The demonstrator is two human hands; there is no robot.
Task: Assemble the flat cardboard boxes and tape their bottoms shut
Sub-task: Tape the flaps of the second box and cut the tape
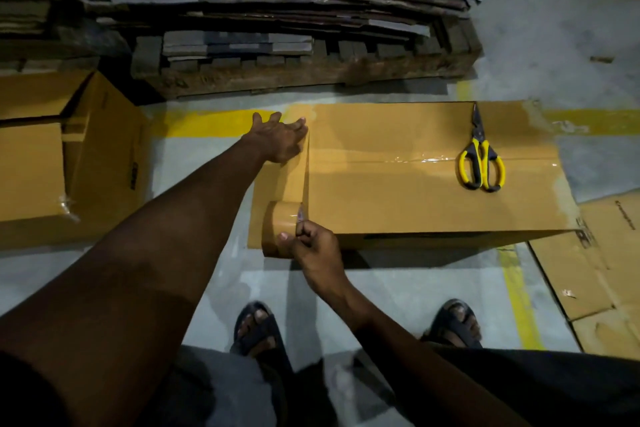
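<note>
A brown cardboard box (398,191) lies bottom-up on the floor in front of me, with clear tape along its middle seam. My left hand (280,139) lies flat on the box's far left corner and presses a stretched strip of tape (294,180) against it. The strip runs down the box's left edge to a brown tape roll (278,232) at the near left corner. My right hand (313,246) grips that roll, thumb on its face. Yellow-handled scissors (481,163) rest shut on the box's right part.
An assembled box (100,156) stands to the left. A pallet with stacked flat cartons (277,21) fills the back. Flat cardboard (595,260) lies on the floor at the right. Yellow floor lines (519,302) cross the grey concrete. My sandalled feet (256,329) stand just before the box.
</note>
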